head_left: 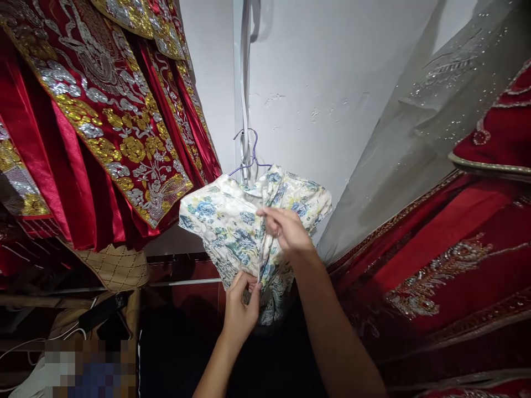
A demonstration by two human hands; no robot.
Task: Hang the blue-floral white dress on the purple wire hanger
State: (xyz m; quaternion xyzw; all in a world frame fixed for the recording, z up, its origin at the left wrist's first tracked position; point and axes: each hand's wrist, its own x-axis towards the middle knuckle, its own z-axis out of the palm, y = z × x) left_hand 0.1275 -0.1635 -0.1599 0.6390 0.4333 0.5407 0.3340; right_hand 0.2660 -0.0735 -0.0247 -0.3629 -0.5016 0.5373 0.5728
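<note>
A short-sleeved floral shirt (232,221), white with blue and yellow flowers, hangs in front of me on a purple wire hanger (254,157). Low on its front edge, the fingers of my left hand (243,301) are closed, pinching the fabric. Higher up, near the neckline, my right hand (288,229) is closed with its fingertips at the same front edge. The fabric runs fairly straight between the two hands. Part of the shirt's right side is hidden behind my right hand and forearm.
Red garments with gold and silver embroidery (133,146) hang at left. At right are a sheer sparkly grey fabric (398,121) and a beaded red garment (448,265). A white strap (244,72) runs down the wall. A wooden frame (135,315) with cables stands lower left.
</note>
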